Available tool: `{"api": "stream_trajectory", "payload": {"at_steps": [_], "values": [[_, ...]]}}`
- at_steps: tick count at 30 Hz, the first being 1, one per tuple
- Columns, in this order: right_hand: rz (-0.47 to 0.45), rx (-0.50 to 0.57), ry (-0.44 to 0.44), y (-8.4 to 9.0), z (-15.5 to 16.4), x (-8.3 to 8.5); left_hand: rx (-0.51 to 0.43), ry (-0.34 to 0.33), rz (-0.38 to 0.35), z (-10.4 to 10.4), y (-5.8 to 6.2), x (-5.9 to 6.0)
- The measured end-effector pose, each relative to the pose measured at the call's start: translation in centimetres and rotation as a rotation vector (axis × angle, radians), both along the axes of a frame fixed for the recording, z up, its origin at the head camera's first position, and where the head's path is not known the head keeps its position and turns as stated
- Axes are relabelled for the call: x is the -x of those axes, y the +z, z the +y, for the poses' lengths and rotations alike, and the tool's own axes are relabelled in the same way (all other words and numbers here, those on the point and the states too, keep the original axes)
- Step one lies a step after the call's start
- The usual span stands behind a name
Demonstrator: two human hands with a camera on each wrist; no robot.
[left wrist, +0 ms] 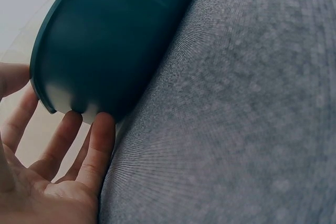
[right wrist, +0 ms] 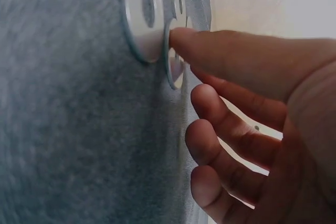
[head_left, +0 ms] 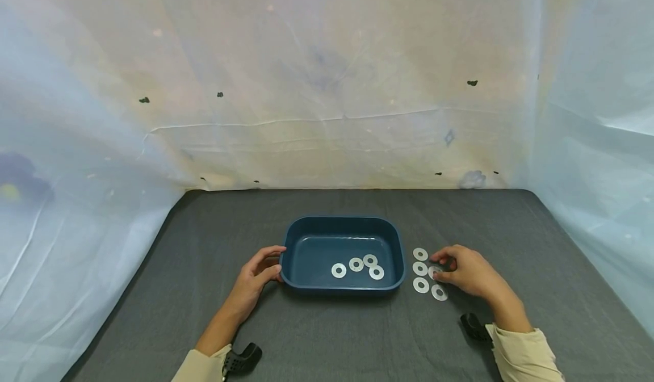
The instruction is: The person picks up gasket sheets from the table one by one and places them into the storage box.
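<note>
A dark blue rectangular tray (head_left: 317, 246) stands on the cloth with several flat metal washers (head_left: 339, 271) inside it. At the tray's left end my left hand (head_left: 258, 271) touches the wall and rim with its fingertips. In the left wrist view, the fingers (left wrist: 97, 145) rest against the tray's outer wall (left wrist: 105, 45). Beside the tray's right side, my right hand (head_left: 470, 271) reaches over a group of loose washers (head_left: 421, 285). Its thumb touches one washer (right wrist: 174, 72), which lies flat; the index fingertip stays a little beyond that washer's far edge in the head view.
Grey cloth (head_left: 332, 342) covers the table. Pale patterned sheeting (head_left: 327, 87) hangs behind the table and along both sides. Black wrist mounts (head_left: 243, 359) show at both sleeves.
</note>
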State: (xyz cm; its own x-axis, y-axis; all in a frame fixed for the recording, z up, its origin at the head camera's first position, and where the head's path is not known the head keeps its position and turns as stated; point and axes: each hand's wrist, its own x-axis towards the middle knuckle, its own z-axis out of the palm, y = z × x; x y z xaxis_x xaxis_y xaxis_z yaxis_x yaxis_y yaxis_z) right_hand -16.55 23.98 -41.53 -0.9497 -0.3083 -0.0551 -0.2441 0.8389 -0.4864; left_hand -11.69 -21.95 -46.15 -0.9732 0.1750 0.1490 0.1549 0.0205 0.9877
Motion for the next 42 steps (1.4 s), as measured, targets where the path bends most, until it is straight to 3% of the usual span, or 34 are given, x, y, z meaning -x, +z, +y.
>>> {"api": "stream_trajectory", "payload": {"at_steps": [7,20,42], "values": [[0.03,-0.012,-0.026,-0.1,0.0,0.18,0.003,0.006,0.003,0.05,0.19,0.18],[-0.009,-0.012,-0.001,-0.23,0.43,0.02,0.023,0.017,-0.016,-0.01,0.04,-0.04],[-0.014,0.054,-0.014,-0.71,0.23,-0.18,0.005,0.006,0.002,-0.03,-0.13,-0.04]]}}
